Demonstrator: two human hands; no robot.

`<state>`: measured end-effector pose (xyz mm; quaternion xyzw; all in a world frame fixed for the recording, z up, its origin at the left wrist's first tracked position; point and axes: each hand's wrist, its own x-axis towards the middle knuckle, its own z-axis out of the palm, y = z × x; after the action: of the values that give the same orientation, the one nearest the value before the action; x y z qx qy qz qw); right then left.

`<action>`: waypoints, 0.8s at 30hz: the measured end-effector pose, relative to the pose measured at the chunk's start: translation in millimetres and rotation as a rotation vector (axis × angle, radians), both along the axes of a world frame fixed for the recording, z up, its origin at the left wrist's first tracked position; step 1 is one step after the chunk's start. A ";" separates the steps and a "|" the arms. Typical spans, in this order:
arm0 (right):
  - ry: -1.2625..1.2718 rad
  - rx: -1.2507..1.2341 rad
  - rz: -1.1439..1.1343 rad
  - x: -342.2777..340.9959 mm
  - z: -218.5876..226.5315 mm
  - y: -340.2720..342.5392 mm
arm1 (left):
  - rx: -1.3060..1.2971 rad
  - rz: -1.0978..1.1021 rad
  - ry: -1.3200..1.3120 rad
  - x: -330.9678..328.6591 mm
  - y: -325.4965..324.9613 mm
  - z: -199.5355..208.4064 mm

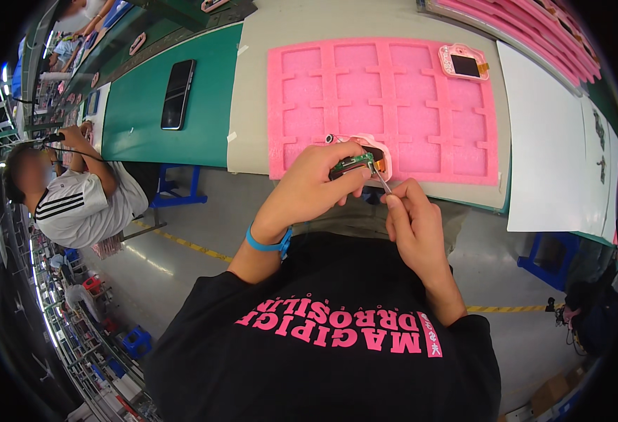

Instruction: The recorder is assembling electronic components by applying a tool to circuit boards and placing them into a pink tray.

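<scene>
Pinched in my left hand [312, 181] is a small green circuit board [352, 166], partly covered by the fingers. My right hand [416, 219] grips thin metal tweezers [382, 182], their tips at the board's right end. Just behind the board, at the near edge of a pink foam tray [310, 91], is a pink casing [386, 160] with a dark screen and an orange ribbon cable; my left fingers hide part of it. A small round dark part [329, 139] shows beside my left knuckles. A similar pink casing [465, 65] lies in the tray's far right corner.
Left of the tray, a black smartphone [178, 95] lies on a green mat [137, 116]. White sheets [544, 155] cover the right side, below stacked pink trays [527, 24]. Another person [77, 200] works at the left. Blue stools [549, 259] stand under the table.
</scene>
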<state>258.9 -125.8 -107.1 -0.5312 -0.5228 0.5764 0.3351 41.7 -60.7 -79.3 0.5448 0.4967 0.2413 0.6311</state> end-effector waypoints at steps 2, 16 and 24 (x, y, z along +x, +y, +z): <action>0.001 0.006 0.000 0.2 -1.0 -0.2 | 0.002 0.007 -0.008 1.5 -0.1 -1.0; -0.080 -0.015 0.017 14.6 36.4 -12.7 | 0.090 0.105 -0.063 26.5 -16.6 16.8; -0.186 0.259 0.035 20.0 48.3 -10.0 | -0.106 -0.003 -0.016 8.0 -13.5 54.7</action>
<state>278.9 -135.8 -58.8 -0.5254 -0.6306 0.4582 0.3410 49.8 -74.2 -24.6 0.5095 0.5031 0.2181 0.6631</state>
